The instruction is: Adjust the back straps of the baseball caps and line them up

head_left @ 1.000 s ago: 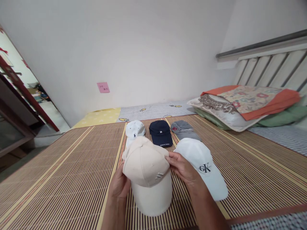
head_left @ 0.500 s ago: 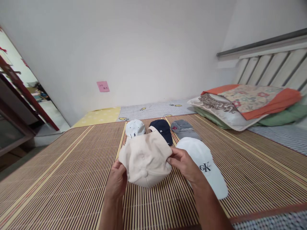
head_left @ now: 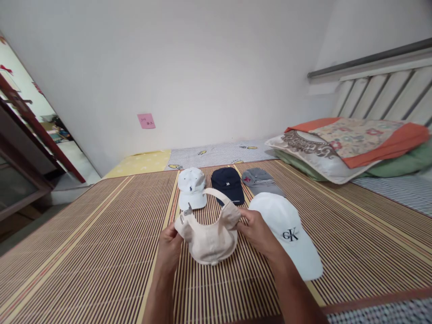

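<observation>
A beige cap (head_left: 211, 243) is held up between both hands above the striped mat, its back strap loose and a metal buckle at its left side. My left hand (head_left: 170, 247) pinches the cap's left edge; my right hand (head_left: 254, 229) grips its right edge. Just right of my right hand lies a white cap (head_left: 280, 216) with black "CK" letters. Behind the beige cap sit a smaller white cap (head_left: 191, 186) with a dark logo, a navy cap (head_left: 227, 182) and a grey cap (head_left: 259, 180) with a red mark.
The bamboo mat (head_left: 84, 234) covers the bed. Stacked pillows (head_left: 313, 155) with an orange-edged floral cloth (head_left: 364, 137) lie at the back right, beside a white slatted headboard (head_left: 378, 96). A pink note (head_left: 146, 121) is on the wall. A doorway opens at the far left.
The beige cap has tipped so its strap and buckle show, and its upper part is lower. My left hand has moved slightly right. The small white cap and navy cap are less covered.
</observation>
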